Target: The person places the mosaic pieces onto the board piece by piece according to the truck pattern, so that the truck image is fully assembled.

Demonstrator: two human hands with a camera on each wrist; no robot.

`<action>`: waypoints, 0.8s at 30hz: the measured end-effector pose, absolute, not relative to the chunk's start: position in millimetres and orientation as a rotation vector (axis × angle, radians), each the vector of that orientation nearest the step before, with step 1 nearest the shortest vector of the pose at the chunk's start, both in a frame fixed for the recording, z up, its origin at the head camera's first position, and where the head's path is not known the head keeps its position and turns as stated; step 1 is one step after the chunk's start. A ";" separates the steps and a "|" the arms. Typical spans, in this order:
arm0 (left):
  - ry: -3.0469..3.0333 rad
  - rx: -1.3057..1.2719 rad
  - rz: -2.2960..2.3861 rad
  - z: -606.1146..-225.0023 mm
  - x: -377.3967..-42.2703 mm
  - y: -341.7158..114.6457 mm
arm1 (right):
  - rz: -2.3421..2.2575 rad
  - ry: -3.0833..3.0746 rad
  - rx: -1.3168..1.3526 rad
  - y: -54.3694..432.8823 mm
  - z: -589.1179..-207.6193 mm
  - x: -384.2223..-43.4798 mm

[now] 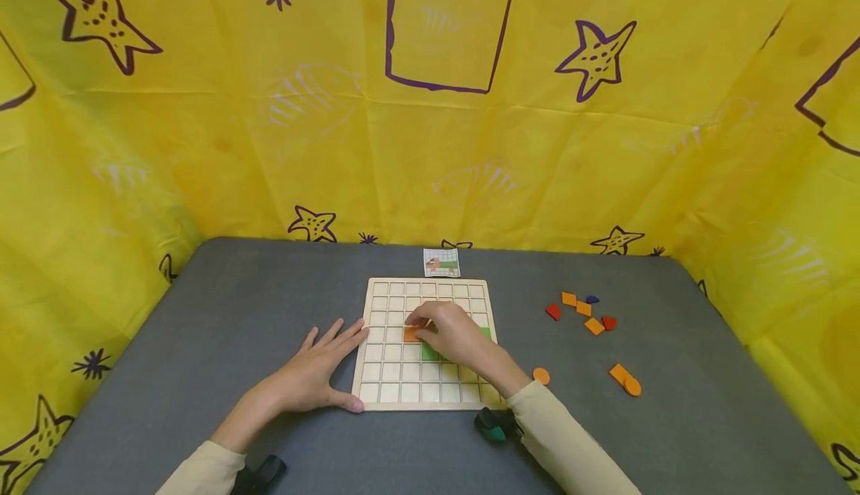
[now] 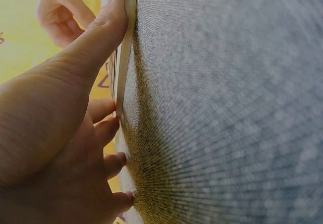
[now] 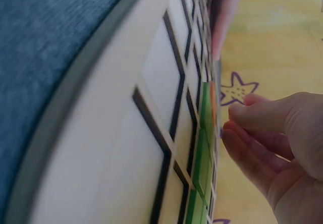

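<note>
A pale wooden grid board [image 1: 393,392] lies on the grey table. My left hand [image 1: 305,375] rests at its left side, fingers spread, fingertips at the edge and thumb at the near left corner; the left wrist view shows the thumb [image 2: 103,24] against the rim. Over the board's middle, my right hand [image 1: 457,333] has its fingers bent and drawn together, beside an orange square tile [image 1: 410,334]. In the right wrist view these fingertips [image 3: 239,114] are off the board's surface; I cannot tell whether they pinch a small piece. Green tiles [image 1: 429,352] sit in the grid, partly hidden by this hand.
A small picture card [image 1: 441,263] lies behind the board. To the right are several orange squares [image 1: 594,326], red pieces [image 1: 553,311] and a blue piece [image 1: 592,299]. An orange disc [image 1: 540,375] lies near the right forearm. A yellow patterned cloth [image 1: 376,151] surrounds the table.
</note>
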State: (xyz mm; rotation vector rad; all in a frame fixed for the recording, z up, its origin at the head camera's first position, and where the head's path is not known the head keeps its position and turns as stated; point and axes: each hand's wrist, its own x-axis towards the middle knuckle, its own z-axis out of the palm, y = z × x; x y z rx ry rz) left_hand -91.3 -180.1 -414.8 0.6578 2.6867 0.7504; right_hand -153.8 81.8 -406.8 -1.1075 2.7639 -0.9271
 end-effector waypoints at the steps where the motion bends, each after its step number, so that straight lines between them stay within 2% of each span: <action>1: 2.687 0.660 0.752 -414.8 -91.3 -180.2 | -0.932 2.765 -1.102 83.9 -406.0 -152.8; 13: 2.692 0.673 0.758 -417.7 -91.6 -181.3 | -0.925 2.844 -1.030 122.4 -404.3 -143.4; 24: 2.687 0.644 0.748 -418.3 -92.0 -179.7 | -0.972 2.896 -0.876 167.4 -398.2 -151.1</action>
